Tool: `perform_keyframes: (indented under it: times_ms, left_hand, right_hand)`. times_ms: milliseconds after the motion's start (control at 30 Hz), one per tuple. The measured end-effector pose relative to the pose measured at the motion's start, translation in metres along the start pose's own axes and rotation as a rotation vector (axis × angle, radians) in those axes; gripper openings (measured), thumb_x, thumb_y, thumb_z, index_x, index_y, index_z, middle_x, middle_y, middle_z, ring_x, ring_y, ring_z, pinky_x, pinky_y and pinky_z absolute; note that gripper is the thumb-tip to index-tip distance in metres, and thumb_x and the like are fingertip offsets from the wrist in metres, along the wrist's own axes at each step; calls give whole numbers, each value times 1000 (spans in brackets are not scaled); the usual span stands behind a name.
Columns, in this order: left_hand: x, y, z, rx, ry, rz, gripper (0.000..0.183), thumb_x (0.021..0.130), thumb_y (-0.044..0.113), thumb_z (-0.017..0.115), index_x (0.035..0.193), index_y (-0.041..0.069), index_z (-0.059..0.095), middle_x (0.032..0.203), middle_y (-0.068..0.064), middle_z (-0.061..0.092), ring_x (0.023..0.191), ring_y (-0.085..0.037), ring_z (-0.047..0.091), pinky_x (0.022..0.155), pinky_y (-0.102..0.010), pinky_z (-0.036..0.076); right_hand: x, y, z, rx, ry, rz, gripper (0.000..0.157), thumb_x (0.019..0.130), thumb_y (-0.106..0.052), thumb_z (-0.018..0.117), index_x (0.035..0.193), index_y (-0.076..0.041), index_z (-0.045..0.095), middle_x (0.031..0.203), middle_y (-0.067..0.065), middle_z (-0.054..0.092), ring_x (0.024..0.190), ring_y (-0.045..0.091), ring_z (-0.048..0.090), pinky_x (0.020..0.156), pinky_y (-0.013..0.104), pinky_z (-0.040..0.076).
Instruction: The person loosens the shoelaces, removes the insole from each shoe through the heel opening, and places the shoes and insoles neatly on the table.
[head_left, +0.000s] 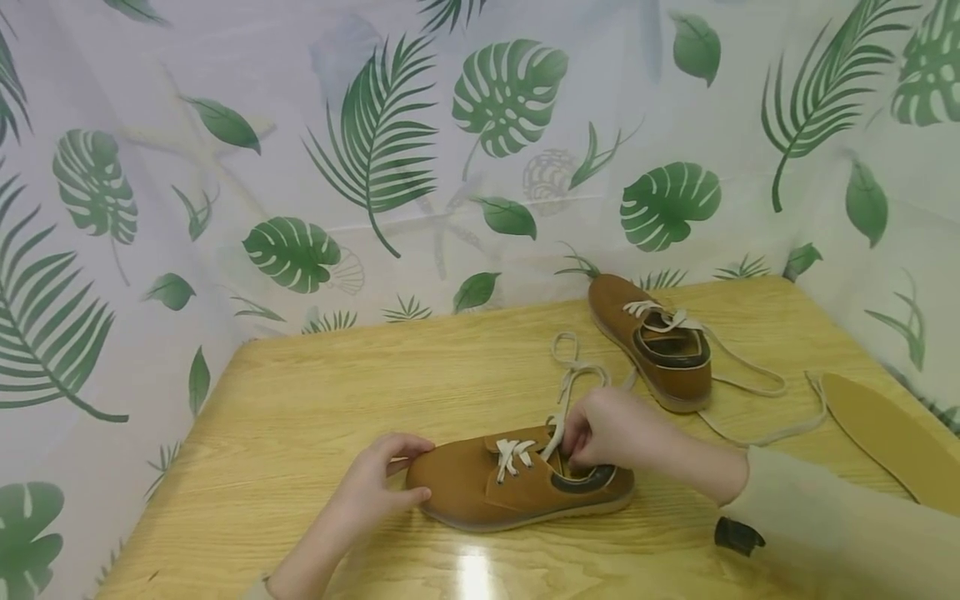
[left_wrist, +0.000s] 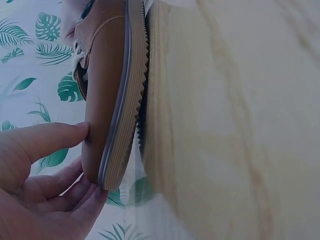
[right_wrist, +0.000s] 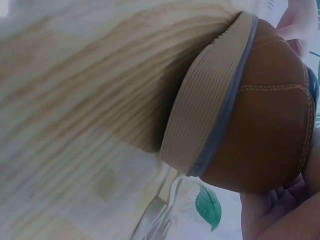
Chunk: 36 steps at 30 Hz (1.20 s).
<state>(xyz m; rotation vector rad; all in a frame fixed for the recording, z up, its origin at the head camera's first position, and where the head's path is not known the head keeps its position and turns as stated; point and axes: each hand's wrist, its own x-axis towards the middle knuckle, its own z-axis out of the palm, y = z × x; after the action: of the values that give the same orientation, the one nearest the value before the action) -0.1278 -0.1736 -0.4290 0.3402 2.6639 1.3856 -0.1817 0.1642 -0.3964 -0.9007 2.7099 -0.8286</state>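
A brown lace-up shoe (head_left: 480,483) with a tan ridged sole lies on its sole on the table, toe to the left. My left hand (head_left: 378,483) holds its toe, thumb on the near side and fingers round the far side. In the left wrist view, the thumb and fingers (left_wrist: 65,185) touch the toe end. My right hand (head_left: 618,429) has its curled fingers at the shoe's opening, with the tips hidden inside. Beside those fingers rises an off-white shoelace (head_left: 572,387), looping onto the table beyond. The right wrist view shows the stitched heel (right_wrist: 260,130) close up.
Another brown shoe (head_left: 652,342) stands at the back right, its long lace trailing over the wooden table (head_left: 330,383). A flat tan insole (head_left: 888,433) lies along the right edge. Behind hangs a leaf-print cloth (head_left: 450,183).
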Motion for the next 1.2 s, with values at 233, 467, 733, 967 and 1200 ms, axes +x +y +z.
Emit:
perform_keyframes:
  times_ms: [233, 467, 733, 967, 1200]
  left_hand:
    - [0, 1, 1, 0, -1, -14, 48, 84, -7, 84, 128, 4, 67, 132, -12, 65, 131, -36, 60, 117, -44, 53]
    - [-2, 1, 0, -1, -6, -22, 49, 85, -6, 84, 130, 3, 66, 134, -12, 65, 133, -37, 60, 117, -44, 53]
    - [-1, 1, 0, 3, -10, -20, 48, 86, -6, 83, 130, 3, 66, 134, -12, 65, 133, -37, 59, 118, -45, 53]
    - [-1, 1, 0, 5, -11, -14, 48, 86, -6, 83, 130, 3, 66, 134, -12, 65, 133, -38, 59, 118, -44, 53]
    - [-1, 0, -1, 7, -15, 1, 48, 86, -5, 83, 130, 2, 65, 135, -13, 65, 133, -38, 59, 118, -45, 52]
  right_hand:
    - [-5, 1, 7, -11, 80, -5, 14, 80, -16, 93, 75, -20, 81, 71, -13, 75, 63, -4, 61, 60, 16, 54]
    - [-11, -4, 15, -34, 144, 21, 10, 81, -14, 92, 81, -18, 83, 77, -10, 78, 68, -2, 66, 62, 18, 58]
    - [-11, -5, 21, -135, 198, 13, 8, 84, -21, 90, 81, -21, 83, 72, -13, 76, 64, -4, 62, 56, 18, 53]
    - [-12, -5, 26, -227, 242, -12, 8, 85, -25, 90, 82, -22, 84, 74, -12, 77, 62, -2, 63, 53, 17, 51]
    - [-9, -12, 23, -254, 159, 32, 12, 88, -23, 88, 79, -27, 81, 64, -18, 68, 57, -4, 52, 50, 18, 43]
